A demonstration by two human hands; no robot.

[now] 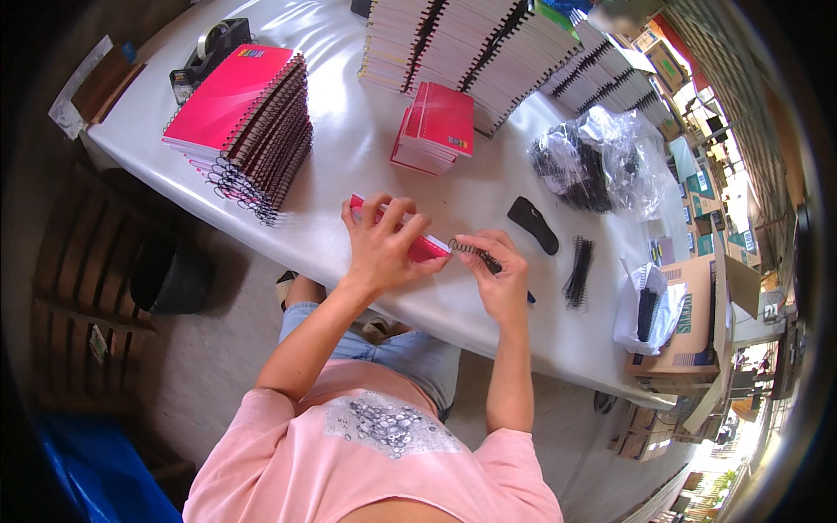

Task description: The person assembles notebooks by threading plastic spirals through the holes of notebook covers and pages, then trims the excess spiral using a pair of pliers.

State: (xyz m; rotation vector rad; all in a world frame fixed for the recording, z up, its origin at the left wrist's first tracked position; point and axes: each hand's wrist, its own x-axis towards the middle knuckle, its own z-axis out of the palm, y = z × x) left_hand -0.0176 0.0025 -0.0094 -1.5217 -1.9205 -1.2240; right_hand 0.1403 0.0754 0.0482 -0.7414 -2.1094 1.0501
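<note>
A small red notebook (425, 250) lies near the table's front edge, gripped by my left hand (384, 240), whose fingers curl over its top. Between the fingers of my right hand (495, 266) is a black spiral binding coil (464, 247), its free end touching the notebook's right corner. Whether the coil has entered the notebook's holes, I cannot tell. Right of that hand a dark curved object (533, 226) rests beside a bundle of loose black coils (579, 273). Behind my hands stands a short stack of red-covered pads (433, 131) without visible coils.
Spiral-bound red notebooks (240, 113) are piled at left, near a tape dispenser (218, 52). Tall rows of bound books (471, 52) line the back. Clear plastic bags (602, 161) with black coils lie at right, with a cardboard box (684, 314) at the right edge.
</note>
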